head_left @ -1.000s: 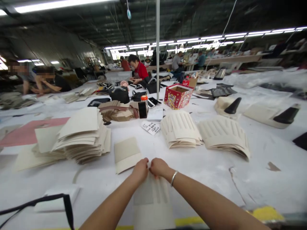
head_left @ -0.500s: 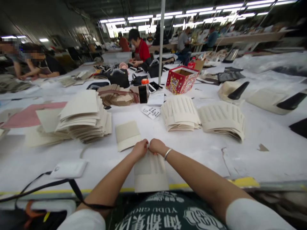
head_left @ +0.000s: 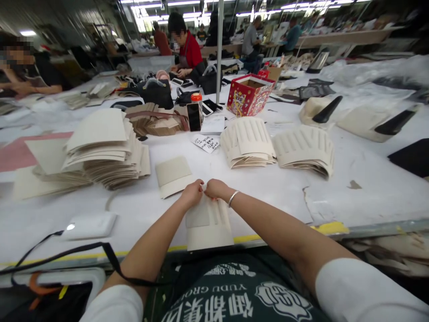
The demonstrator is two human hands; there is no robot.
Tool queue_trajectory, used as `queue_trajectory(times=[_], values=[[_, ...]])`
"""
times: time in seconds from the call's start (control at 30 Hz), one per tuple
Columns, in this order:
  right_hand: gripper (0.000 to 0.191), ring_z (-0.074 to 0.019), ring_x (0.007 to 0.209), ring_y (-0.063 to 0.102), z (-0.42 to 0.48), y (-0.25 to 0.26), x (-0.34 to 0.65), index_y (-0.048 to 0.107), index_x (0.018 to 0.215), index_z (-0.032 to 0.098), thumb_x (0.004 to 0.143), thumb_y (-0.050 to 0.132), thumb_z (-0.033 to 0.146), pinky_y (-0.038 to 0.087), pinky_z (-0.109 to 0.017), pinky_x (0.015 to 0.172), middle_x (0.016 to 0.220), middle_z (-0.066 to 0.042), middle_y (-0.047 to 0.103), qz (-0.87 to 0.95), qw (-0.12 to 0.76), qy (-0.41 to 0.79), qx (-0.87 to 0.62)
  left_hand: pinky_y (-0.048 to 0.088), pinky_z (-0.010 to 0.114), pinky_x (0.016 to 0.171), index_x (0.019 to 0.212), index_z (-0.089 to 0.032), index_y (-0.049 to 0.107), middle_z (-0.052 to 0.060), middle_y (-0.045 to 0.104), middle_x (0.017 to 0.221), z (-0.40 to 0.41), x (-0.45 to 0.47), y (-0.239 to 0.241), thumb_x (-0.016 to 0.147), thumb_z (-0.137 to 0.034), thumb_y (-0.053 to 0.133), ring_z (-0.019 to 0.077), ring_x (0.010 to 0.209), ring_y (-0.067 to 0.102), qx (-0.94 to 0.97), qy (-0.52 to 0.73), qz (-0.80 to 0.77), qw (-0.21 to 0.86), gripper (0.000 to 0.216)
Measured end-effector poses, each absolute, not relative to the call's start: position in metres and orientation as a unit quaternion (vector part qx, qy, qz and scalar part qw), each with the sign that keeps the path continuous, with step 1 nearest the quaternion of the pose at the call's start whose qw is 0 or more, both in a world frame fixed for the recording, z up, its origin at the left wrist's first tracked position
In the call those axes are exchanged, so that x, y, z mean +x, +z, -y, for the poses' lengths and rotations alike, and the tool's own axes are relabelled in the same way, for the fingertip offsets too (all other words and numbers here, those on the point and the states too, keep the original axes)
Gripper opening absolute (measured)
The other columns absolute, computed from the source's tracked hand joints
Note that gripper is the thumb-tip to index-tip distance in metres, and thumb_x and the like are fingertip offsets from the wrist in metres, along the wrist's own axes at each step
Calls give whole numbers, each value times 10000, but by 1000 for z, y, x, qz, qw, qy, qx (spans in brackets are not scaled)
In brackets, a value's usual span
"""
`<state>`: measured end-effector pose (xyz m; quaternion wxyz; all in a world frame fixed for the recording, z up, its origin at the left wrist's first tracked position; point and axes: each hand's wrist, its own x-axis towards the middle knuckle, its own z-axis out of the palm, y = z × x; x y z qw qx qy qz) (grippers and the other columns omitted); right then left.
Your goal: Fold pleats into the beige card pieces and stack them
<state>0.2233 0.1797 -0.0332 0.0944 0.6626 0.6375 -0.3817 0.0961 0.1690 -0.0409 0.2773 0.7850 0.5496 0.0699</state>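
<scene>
White short sleeves [head_left: 363,290], dark green apron [head_left: 177,290].
White lettering runs across the apron; a silver bangle [head_left: 233,198] sits above the right hand [head_left: 214,188].

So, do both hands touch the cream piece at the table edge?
Touching. The head view shows the left hand and the right hand side by side, fingers pinching the cream piece at its far edge.

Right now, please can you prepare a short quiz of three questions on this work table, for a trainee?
1. True or false: the left hand and the right hand meet at the far edge of the cream panel.
2. The bracelet sits on which wrist? A) left B) right
3. Fill in: the open box behind the ribbed stacks is mostly ____.
Key: 1 true; 2 B; 3 red.
</scene>
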Motion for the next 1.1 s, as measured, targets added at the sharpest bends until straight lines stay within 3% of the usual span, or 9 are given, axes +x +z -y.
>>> queue_trajectory(times=[0.2, 0.33, 0.5, 0.6, 0.7, 0.8, 1.1], values=[[305, -168, 457, 602, -181, -35, 220, 615, 986, 99, 754, 554, 287, 453, -247, 517, 556, -69, 646, -630, 100, -360, 681, 448, 274, 762, 1155, -219, 449, -2, 633, 857, -169, 89, -43, 721, -86, 486, 146, 803, 584, 788, 83, -518, 321, 455], [261, -163, 478, 608, -181, -35, 220, 638, 930, 90, 737, 561, 249, 445, -230, 508, 585, -84, 657, -644, 107, -354, 670, 480, 288, 795, 1139, -209, 448, 52, 568, 1095, -151, 66, -47, 708, -158, 557, 146, 920, 571, 763, 173, -496, 378, 448], [219, -189, 572, 635, -182, -38, 223, 656, 843, 84, 750, 516, 224, 450, -240, 551, 638, -113, 670, -702, 106, -313, 631, 365, 389, 985, 970, -187, 538, 91, 528, 1201, -123, 51, -47, 693, -246, 649, 231, 1123, 469, 829, 148, -471, 264, 304], [277, -245, 838, 634, -178, -33, 223, 632, 950, 73, 748, 524, 230, 453, -273, 674, 891, -165, 672, -731, 88, -264, 623, 329, 396, 1004, 1067, -188, 513, 105, 517, 1226, -119, 51, -39, 630, -300, 726, 265, 1174, 417, 853, 81, -453, 245, 499], [330, -233, 976, 582, -173, -26, 222, 586, 1065, 131, 753, 523, 220, 430, -273, 752, 1066, -128, 629, -763, 62, -233, 600, 330, 388, 991, 1210, -198, 419, 97, 547, 1170, -122, 51, -32, 565, -350, 770, 269, 1165, 419, 860, 44, -437, 260, 749], [312, -187, 945, 583, -172, -23, 219, 590, 1051, 180, 745, 536, 208, 413, -232, 746, 1039, -60, 643, -790, 55, -232, 565, 319, 372, 992, 1231, -201, 398, 95, 537, 1173, -126, 49, -32, 544, -385, 777, 269, 1178, 402, 866, 37, -423, 264, 806], [152, -170, 776, 594, -172, -18, 212, 660, 823, 146, 706, 567, 173, 370, -207, 613, 825, -56, 670, -816, 113, -250, 508, 365, 337, 929, 1136, -197, 464, 87, 544, 1119, -128, 52, -34, 491, -374, 802, 272, 1090, 454, 855, 31, -448, 258, 749]])
